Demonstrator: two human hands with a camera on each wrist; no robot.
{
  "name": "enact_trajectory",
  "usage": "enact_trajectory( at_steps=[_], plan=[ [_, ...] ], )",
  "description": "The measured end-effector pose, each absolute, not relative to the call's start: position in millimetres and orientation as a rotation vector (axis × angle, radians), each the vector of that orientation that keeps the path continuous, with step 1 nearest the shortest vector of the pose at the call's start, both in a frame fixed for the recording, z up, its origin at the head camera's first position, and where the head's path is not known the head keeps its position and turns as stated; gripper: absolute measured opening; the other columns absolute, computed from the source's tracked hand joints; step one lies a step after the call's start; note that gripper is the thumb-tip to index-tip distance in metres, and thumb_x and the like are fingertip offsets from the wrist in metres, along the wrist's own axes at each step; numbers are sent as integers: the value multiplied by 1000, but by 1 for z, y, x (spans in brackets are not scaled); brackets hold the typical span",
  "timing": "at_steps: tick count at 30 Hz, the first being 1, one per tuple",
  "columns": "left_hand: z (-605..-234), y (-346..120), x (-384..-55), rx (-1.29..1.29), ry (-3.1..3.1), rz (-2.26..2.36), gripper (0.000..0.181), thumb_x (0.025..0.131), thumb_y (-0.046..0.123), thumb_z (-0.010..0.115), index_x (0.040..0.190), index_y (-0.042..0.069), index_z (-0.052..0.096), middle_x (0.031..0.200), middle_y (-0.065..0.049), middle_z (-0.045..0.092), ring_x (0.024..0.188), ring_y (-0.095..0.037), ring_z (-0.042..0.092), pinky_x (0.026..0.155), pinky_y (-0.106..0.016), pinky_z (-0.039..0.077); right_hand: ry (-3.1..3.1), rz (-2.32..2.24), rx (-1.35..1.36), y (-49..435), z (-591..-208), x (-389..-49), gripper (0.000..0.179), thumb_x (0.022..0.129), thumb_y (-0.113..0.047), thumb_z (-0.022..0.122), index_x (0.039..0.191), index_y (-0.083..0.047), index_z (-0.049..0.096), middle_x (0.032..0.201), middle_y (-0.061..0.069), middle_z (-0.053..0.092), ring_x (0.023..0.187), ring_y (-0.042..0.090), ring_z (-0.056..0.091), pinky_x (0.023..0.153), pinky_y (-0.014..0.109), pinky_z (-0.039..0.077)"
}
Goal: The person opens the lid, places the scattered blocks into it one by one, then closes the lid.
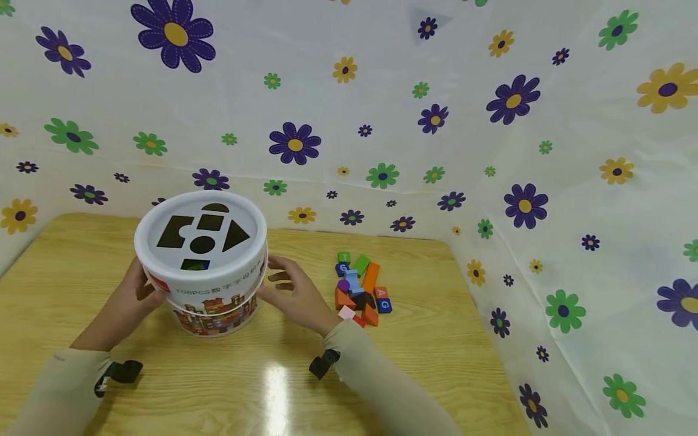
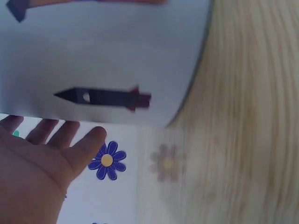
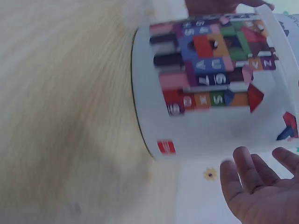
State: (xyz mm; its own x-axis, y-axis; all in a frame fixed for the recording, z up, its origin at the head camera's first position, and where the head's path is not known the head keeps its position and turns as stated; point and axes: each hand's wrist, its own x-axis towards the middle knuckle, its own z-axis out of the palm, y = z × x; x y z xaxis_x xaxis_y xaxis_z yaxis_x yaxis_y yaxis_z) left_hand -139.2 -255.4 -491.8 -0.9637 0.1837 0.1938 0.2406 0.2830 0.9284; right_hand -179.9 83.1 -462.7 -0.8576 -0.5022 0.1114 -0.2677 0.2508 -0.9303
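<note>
"Steadying that white bucket (image 1: 218,275) looks like the job, from where I stand. Where are the hands?"

"The left hand (image 1: 128,303) is at its eight o'clock side, the right hand (image 1: 300,300) at four. Both have fingers loosely spread, not clenched. Whether every fingertip presses, I can't tell."

"How would you do it well?"

"I'd keep the palms opposite, below the rim, and press evenly; that smooth wall could slip if one side pushes harder. Keep the lid (image 1: 220,258) level, and the right sleeve (image 1: 382,381) off the loose blocks (image 1: 353,281), beyond the right hand towards three o'clock."

"And the bucket's own place?"

"Around ten o'clock from the middle of the table (image 1: 207,387)."

"Count for me, then."

"One bucket, one lid, six openings (image 1: 202,244): a half-round at one o'clock, a rectangle at twelve, a notched shape at nine, a triangle at three, a circle and another rectangle at six. Two hands, two black wrist straps (image 1: 324,364). Blocks, at least thirteen; they overlap, so more may hide."
</note>
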Motion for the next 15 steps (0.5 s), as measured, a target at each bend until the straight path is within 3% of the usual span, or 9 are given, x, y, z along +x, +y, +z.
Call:
enact_trajectory(
  at_steps=[4,7,11,13,15],
  plan=[
    [-496,-260,-141,-470,-2511,-1713,105,91,35,80,166,37,6,164,9,23,144,2,23,124,-43,29,2574,-1509,-806,91,-455,-184,60,100,-37,68,152,-16,47,147,0,53,129,17,55,114,34,46],
    [-498,-264,-145,-515,-2543,-1685,122,79,14,91,166,35,8,162,9,26,144,2,24,121,-53,32,2714,-1462,-892,97,-446,-188,56,100,-30,67,150,-11,48,145,5,54,130,20,54,115,36,45],
    [-500,-264,-149,-501,-2522,-1685,140,66,-1,95,166,36,4,162,7,24,143,3,22,106,-86,23,2807,-1404,-1009,101,-433,-189,55,100,-27,68,150,-12,49,145,6,53,133,21,52,116,39,44],
    [-501,-261,-151,-492,-2478,-1692,144,63,-3,96,166,37,3,162,6,25,143,0,25,110,-83,25,2844,-1354,-1081,101,-427,-188,55,100,-27,68,150,-12,49,146,6,53,134,21,51,116,39,45],
    [-500,-256,-153,-489,-2427,-1690,150,59,-6,97,166,36,1,162,3,28,143,-4,32,117,-64,34,2891,-1291,-1178,100,-422,-187,54,99,-26,69,148,-12,51,146,7,53,136,20,50,116,38,45]
  ],
)
